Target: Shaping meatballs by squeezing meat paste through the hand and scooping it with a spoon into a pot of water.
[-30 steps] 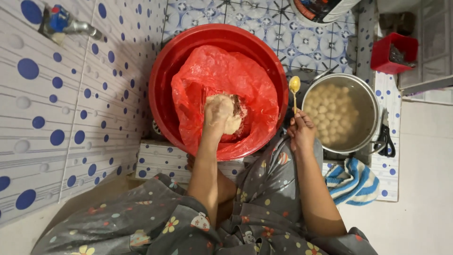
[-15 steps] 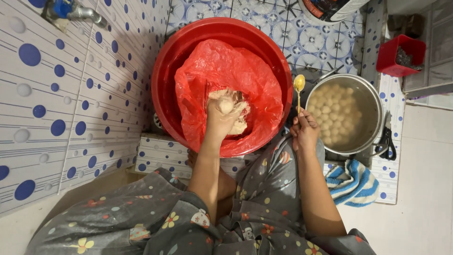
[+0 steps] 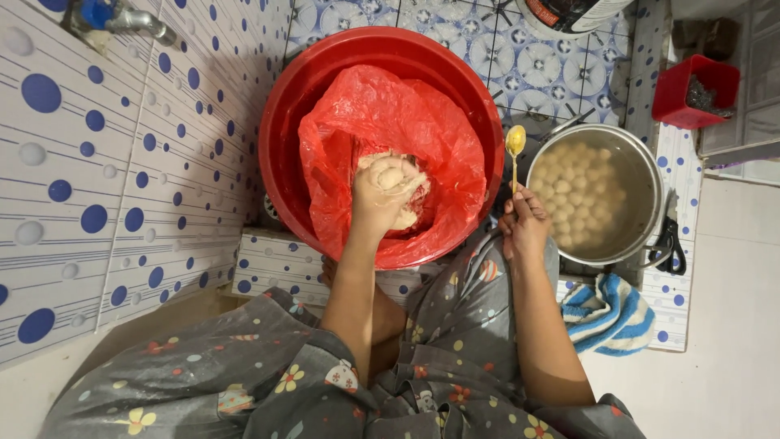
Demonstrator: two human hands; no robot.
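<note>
The left hand [image 3: 382, 195] is squeezing a pale dough lump [image 3: 390, 175], hiding the mass in the crumpled red plastic bag [image 3: 382, 122]; the right hand [image 3: 524, 228] is pinching a small yellow spoon [image 3: 514, 146], its handle end hidden.

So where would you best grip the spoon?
By the thin handle's lower end, from below, where the right hand pinches it now. The spoon stands with its loaded bowl up top beside the pot, so gripping low likely keeps fingers clean.
</note>
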